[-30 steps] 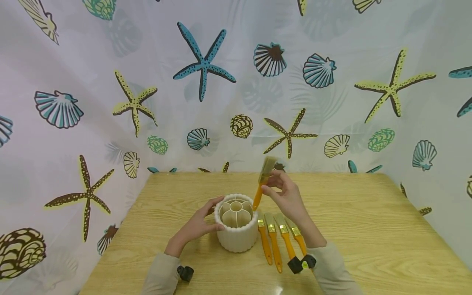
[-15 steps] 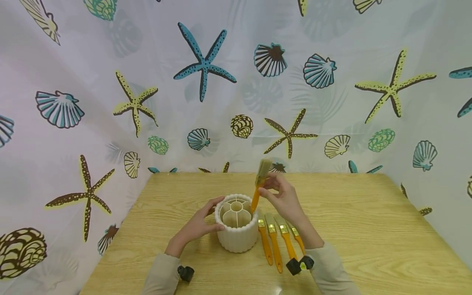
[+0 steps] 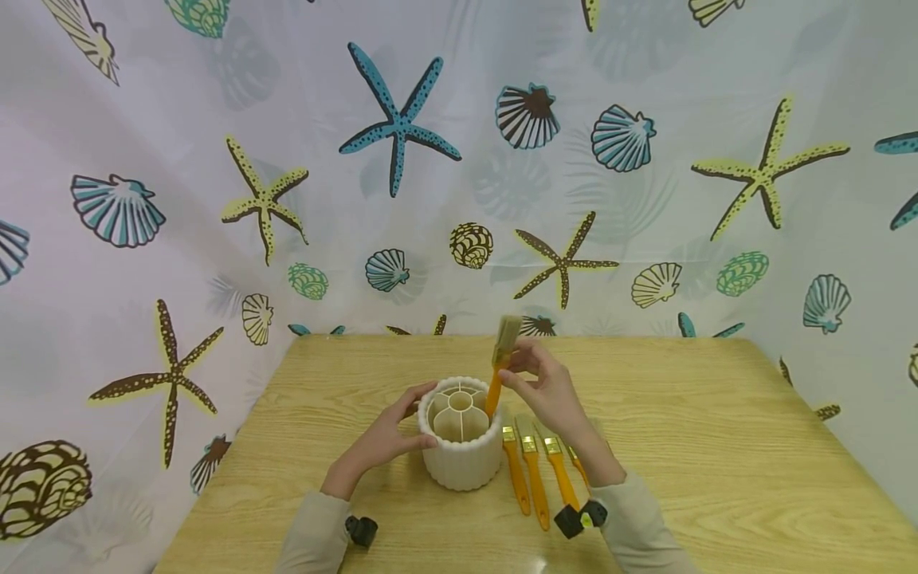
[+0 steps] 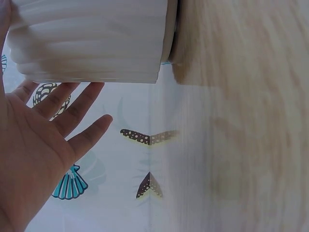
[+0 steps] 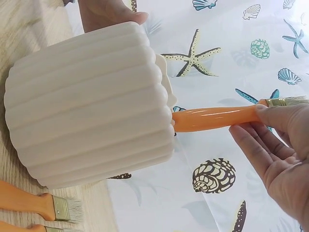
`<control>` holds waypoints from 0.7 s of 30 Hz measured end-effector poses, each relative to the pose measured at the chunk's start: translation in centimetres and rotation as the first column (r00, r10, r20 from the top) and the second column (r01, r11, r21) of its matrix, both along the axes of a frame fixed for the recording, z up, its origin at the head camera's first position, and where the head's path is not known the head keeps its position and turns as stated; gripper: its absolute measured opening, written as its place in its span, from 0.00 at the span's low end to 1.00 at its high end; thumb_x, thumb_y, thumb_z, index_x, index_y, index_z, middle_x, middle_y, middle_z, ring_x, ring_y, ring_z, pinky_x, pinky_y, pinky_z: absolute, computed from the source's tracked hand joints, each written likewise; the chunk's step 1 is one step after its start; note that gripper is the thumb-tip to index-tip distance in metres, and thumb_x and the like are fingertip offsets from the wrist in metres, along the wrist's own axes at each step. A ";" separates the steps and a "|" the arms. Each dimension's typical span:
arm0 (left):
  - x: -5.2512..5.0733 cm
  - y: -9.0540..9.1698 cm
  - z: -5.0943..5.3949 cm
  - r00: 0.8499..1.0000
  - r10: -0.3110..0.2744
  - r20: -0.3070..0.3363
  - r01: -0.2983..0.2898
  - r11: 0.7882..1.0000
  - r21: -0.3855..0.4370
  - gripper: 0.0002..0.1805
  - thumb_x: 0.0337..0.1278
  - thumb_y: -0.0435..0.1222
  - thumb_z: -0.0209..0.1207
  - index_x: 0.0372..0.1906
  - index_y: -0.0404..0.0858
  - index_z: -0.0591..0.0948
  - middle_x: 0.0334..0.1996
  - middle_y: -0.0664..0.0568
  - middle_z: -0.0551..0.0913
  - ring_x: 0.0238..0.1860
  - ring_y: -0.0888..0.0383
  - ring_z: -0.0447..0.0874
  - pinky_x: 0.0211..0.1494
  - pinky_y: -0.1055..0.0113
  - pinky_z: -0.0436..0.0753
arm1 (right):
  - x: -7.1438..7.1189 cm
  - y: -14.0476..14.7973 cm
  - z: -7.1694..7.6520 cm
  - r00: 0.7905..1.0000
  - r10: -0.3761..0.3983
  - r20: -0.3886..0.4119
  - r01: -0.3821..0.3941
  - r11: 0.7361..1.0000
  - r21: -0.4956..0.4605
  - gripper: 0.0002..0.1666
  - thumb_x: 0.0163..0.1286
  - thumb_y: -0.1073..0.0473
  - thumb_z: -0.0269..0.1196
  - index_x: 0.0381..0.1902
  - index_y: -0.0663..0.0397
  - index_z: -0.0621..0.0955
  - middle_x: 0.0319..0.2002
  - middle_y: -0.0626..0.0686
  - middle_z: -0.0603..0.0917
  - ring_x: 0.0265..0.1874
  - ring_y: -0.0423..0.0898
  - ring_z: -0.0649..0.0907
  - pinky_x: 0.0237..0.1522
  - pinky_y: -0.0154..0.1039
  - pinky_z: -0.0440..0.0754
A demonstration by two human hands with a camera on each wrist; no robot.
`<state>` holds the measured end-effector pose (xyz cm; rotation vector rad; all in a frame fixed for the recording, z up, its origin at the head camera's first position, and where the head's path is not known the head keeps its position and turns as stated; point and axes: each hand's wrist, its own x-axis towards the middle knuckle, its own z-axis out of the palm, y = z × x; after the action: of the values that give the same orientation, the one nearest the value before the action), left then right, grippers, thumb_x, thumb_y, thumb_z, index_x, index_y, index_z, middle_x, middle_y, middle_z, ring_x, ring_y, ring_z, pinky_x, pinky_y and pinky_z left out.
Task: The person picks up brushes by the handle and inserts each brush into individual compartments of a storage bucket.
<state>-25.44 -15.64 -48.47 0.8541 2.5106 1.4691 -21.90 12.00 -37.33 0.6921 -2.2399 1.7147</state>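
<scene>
A white, ribbed round holder (image 3: 461, 464) with a central ring and divided compartments stands upright on the table. My left hand (image 3: 390, 430) holds it from the left, thumb at the near rim and fingers on the far side; in the left wrist view the little finger of that hand (image 4: 48, 130) stands apart from the wall. My right hand (image 3: 547, 391) pinches a paintbrush (image 3: 502, 351) with an orange handle, bristles up. The handle's end is inside the holder's right rim, its tip hidden. In the right wrist view the orange handle (image 5: 212, 118) slants past the scalloped rim.
Several more orange-handled paintbrushes (image 3: 532, 478) lie side by side on the wooden table (image 3: 717, 446), just right of the holder and partly under my right forearm. A white curtain (image 3: 459, 175) printed with starfish and shells surrounds the table's back and sides.
My right hand has moved down and left, lowering the paintbrush so its handle end passes below the holder's rim. The left hand and the holder stay in place.
</scene>
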 end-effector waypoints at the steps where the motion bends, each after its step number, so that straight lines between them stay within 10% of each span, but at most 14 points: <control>1: 0.0 0.0 0.0 1.000 0.000 0.001 0.000 1.000 -0.001 0.44 0.49 0.46 0.66 0.70 0.61 0.55 0.65 0.57 0.64 0.66 0.43 0.61 0.64 0.36 0.58 | 0.0 0.0 -0.1 1.000 0.002 0.000 -0.002 1.000 0.000 0.20 0.62 0.71 0.61 0.51 0.66 0.71 0.42 0.64 0.80 0.43 0.56 0.81 0.39 0.36 0.83; 10: 0.1 0.0 0.0 1.000 -0.003 0.000 0.003 1.000 0.003 0.45 0.49 0.45 0.66 0.70 0.60 0.55 0.66 0.57 0.63 0.66 0.43 0.61 0.64 0.35 0.57 | -1.8 0.3 -2.8 1.000 -0.003 -0.002 0.003 1.000 0.002 0.20 0.62 0.62 0.63 0.52 0.54 0.73 0.42 0.57 0.82 0.42 0.48 0.82 0.38 0.37 0.84; 21: 0.1 0.1 0.2 1.000 0.004 -0.001 -0.004 1.000 0.005 0.44 0.49 0.45 0.67 0.70 0.61 0.55 0.65 0.58 0.63 0.66 0.44 0.61 0.64 0.36 0.57 | 0.1 -0.4 -0.9 0.999 -0.025 0.028 0.023 0.998 0.055 0.18 0.62 0.69 0.61 0.50 0.63 0.73 0.42 0.62 0.81 0.43 0.56 0.81 0.38 0.37 0.84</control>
<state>-25.33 -15.58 -48.29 0.8521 2.5120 1.4768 -21.78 11.59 -38.22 0.6536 -2.3127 1.6686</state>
